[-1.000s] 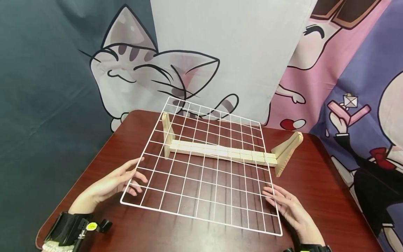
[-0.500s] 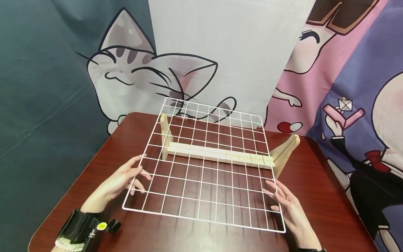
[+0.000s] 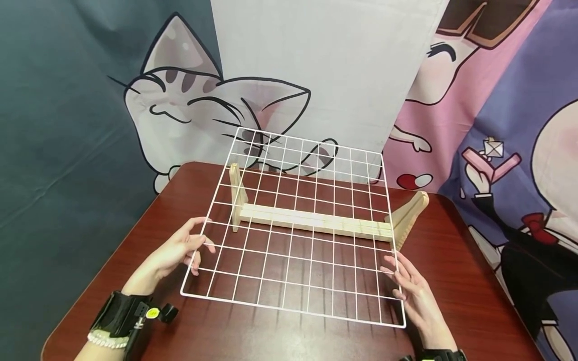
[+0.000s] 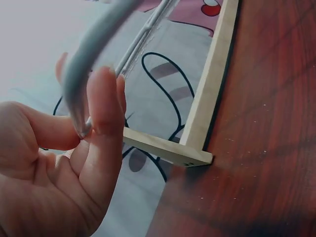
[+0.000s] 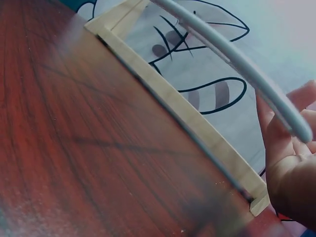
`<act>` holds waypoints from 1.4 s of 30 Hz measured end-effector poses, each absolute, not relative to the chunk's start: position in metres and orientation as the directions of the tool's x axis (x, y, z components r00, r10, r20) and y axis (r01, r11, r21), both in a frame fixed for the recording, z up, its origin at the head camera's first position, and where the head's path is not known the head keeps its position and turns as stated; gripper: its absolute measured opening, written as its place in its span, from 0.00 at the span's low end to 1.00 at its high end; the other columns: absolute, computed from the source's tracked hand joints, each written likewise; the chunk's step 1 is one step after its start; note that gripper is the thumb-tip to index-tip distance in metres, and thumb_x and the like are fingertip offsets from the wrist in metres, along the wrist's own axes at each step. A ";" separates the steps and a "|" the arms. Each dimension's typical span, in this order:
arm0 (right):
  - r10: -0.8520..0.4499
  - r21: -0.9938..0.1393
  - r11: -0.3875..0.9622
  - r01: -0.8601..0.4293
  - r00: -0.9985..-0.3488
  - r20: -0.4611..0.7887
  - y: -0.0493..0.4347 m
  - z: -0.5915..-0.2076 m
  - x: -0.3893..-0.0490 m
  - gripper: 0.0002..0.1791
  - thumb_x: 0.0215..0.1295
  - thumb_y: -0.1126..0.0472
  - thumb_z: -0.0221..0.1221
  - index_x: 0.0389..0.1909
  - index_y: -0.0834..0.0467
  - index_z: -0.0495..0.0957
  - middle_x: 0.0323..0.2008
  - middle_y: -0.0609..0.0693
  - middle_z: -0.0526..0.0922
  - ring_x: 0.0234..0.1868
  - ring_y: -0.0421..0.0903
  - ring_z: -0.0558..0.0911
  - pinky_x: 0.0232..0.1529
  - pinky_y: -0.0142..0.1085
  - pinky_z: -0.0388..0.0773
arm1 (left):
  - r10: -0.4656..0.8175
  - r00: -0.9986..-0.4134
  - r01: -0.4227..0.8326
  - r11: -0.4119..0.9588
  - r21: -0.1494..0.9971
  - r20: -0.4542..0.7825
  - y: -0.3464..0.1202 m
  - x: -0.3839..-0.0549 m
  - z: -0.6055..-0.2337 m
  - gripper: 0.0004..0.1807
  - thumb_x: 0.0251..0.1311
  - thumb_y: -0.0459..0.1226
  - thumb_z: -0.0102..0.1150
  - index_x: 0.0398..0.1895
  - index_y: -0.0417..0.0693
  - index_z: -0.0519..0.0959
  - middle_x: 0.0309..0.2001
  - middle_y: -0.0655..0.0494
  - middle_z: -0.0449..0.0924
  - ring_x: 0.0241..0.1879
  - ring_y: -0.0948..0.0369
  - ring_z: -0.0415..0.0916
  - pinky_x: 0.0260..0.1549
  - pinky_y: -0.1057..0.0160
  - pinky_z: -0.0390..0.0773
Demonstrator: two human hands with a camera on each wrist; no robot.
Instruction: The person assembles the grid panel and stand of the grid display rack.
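A person holds up a big white wire grid (image 3: 289, 256) with two bare hands. It hangs over the middle of the red-brown tabletop (image 3: 469, 281), and its shadow lines fall on the wood below. The grid is tilted, with its far side up high in front of the wall cloth (image 3: 334, 60).

The left hand (image 3: 173, 255) pinches the grid's left side wire between thumb and fingers. The right hand (image 3: 415, 291) has the right side wire between its thumb and fingers – a light hold, it seems. Both hands are over the near part of the tabletop, one toward the left edge and one toward the right edge.

Under the grid is a wooden stand (image 3: 280, 215). Its long bar runs from side to side in the far half of the tabletop, with one slanting end piece toward the far left corner and one toward the far right corner.

How far along is it? The stand looks all put together, bar and both ends, so that part seems done. The grid is off the table and in the hands, but it does not look joined to the stand or set down yet – that seems to be what is left. I cannot tell if the grid touches the wood anywhere.
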State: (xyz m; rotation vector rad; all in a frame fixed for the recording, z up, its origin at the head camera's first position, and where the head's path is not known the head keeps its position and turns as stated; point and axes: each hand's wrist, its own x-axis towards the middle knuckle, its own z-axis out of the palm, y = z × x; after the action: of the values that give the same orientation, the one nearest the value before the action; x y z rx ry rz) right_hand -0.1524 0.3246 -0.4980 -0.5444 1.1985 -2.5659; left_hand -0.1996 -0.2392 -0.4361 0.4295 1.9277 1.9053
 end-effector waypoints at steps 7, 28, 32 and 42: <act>-0.339 -0.819 -0.573 0.029 -0.918 0.205 0.326 -0.490 -0.154 0.30 0.74 0.75 0.28 0.72 0.52 0.55 0.62 0.46 0.76 0.58 0.42 0.80 0.23 0.22 0.66 | 0.488 -0.872 -0.017 0.009 1.000 -0.019 -0.236 -0.201 -0.428 0.21 0.75 0.34 0.40 0.63 0.66 0.54 0.35 0.59 0.82 0.15 0.65 0.75 0.16 0.59 0.81; -0.244 -0.845 -0.528 -0.089 -0.937 0.251 0.336 -0.472 -0.157 0.31 0.74 0.76 0.29 0.75 0.56 0.47 0.61 0.48 0.77 0.53 0.44 0.83 0.27 0.25 0.77 | 0.503 -0.858 0.123 -0.001 0.992 0.107 -0.223 -0.217 -0.427 0.22 0.74 0.30 0.39 0.63 0.61 0.52 0.33 0.54 0.78 0.18 0.61 0.79 0.18 0.52 0.83; -0.233 -0.856 -0.502 -0.124 -0.934 0.272 0.336 -0.468 -0.160 0.31 0.74 0.77 0.30 0.75 0.57 0.47 0.60 0.48 0.77 0.51 0.48 0.85 0.27 0.27 0.79 | 0.478 -0.868 0.156 0.001 0.988 0.137 -0.219 -0.219 -0.425 0.21 0.73 0.29 0.40 0.62 0.59 0.52 0.32 0.53 0.77 0.18 0.60 0.79 0.17 0.51 0.82; -0.189 -0.880 -0.427 -0.211 -0.930 0.314 0.335 -0.465 -0.162 0.31 0.72 0.79 0.35 0.73 0.56 0.53 0.55 0.49 0.80 0.40 0.48 0.87 0.26 0.28 0.78 | 0.418 -0.890 0.243 0.095 0.965 0.183 -0.213 -0.222 -0.425 0.21 0.73 0.28 0.40 0.62 0.53 0.51 0.30 0.56 0.77 0.17 0.57 0.78 0.17 0.53 0.82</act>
State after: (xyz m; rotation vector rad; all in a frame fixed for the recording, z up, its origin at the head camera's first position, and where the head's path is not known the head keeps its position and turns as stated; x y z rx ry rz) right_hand -0.1618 0.3347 -0.4653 -0.5888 1.6890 -2.5985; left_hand -0.2219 -0.2129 -0.4247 0.6746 2.2178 1.9100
